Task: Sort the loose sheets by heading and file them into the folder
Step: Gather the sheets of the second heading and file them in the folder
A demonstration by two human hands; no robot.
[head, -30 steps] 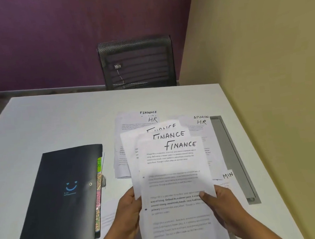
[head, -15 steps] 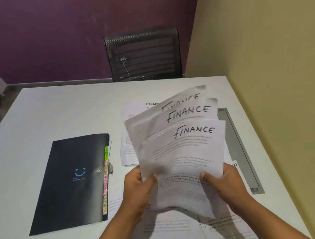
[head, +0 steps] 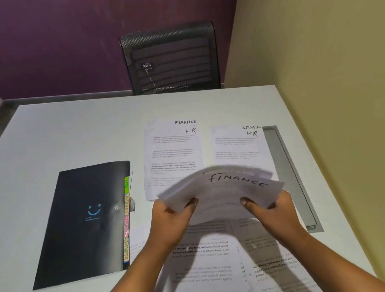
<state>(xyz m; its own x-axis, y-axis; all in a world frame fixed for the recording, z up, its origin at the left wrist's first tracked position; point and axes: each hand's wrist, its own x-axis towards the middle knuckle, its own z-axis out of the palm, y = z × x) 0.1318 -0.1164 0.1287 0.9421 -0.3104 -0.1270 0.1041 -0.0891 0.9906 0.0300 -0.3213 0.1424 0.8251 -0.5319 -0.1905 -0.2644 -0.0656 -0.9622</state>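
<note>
Gripped FINANCE bundle [head: 226, 190] with left hand [head: 171, 217] and right hand [head: 271, 211], above table [head: 88, 139]. Judged mid-sort, filing not begun. Required next: squaring edges, opening closed folder [head: 79, 222].

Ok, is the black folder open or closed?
Closed: the folder lies flat with its cover down; only coloured tabs peek out along its edge.

The white worktop [head: 76, 135] carries a closed black folder [head: 82, 222] at left, an HR pile [head: 173, 153] just right of it, a second HR pile [head: 235, 147] further right beside a grey inset strip [head: 286, 170] along the right edge, and more sheets [head: 210, 277] spread at the near edge, print upside down.
</note>
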